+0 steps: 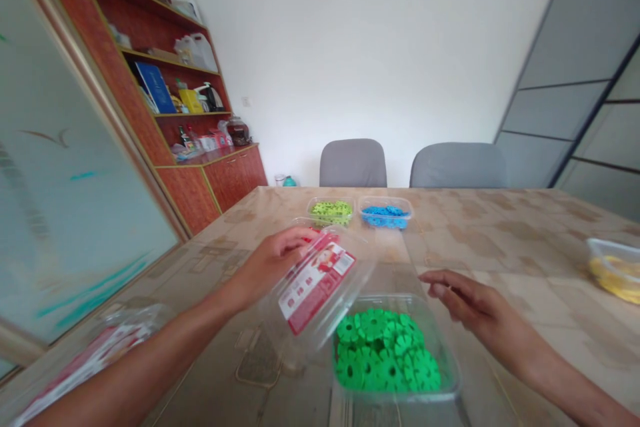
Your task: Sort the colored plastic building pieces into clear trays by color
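Observation:
My left hand (280,255) grips the edge of a clear plastic lid (320,280) with a red and white label, tilted above the table. To the right of the lid stands a clear plastic box (453,377) full of green notched discs (380,350). The lid's lower right edge overlaps the box's left side in the view; whether they touch I cannot tell. Beyond the box's upper right corner hovers my right hand (470,304), its fingers loosely stretched out with nothing in them. Behind the lid, another clear container with red pieces is mostly hidden.
Farther back are boxes of yellow-green pieces (331,212) and blue pieces (385,216). A box of yellow pieces (617,274) stands at the right edge. Clear lids with red labels (100,354) lie at lower left. Two grey chairs (353,164) stand behind the patterned table (500,240).

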`<state>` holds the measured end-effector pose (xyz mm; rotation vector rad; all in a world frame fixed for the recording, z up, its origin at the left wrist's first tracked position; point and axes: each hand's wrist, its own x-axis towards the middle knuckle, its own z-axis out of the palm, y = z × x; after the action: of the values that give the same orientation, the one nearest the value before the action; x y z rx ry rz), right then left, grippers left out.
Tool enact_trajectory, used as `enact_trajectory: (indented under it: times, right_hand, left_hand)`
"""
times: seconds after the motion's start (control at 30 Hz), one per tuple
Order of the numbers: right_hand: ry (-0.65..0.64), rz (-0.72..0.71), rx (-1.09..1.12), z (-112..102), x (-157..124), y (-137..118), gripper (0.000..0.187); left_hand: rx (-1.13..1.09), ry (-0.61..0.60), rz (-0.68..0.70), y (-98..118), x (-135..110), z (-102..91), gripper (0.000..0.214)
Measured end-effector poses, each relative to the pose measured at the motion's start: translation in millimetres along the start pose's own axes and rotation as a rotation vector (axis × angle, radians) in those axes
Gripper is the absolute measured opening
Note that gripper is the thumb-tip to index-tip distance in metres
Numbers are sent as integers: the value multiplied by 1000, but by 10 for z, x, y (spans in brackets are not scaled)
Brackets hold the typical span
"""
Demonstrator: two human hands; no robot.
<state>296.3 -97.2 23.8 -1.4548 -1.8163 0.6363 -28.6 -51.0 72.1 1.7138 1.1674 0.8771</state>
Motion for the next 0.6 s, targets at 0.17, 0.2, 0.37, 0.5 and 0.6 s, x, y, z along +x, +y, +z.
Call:
enact_trajectory:
  times: [0.17,0.2,0.37,0.5,0.6]
  right_hand:
    - [-82,59,-1,185,-28,199,53]
    - [-104,69,30,233,-36,209,54]
    - [-154,156,190,431,-92,230,53]
    - [-66,211,306,452,-106,361,44]
    - [-163,257,311,407,-70,538,45]
  left_hand:
    - [230,20,-31,-402,-131,-662,40]
    - [274,21,-36,-497,-178,-790,40]
    - [398,120,-131,-889,-340,-1315,50]
    - [429,170,-206,-1059,-430,-1525,52]
    - [450,179,-239,-1116,-528,-1634,51]
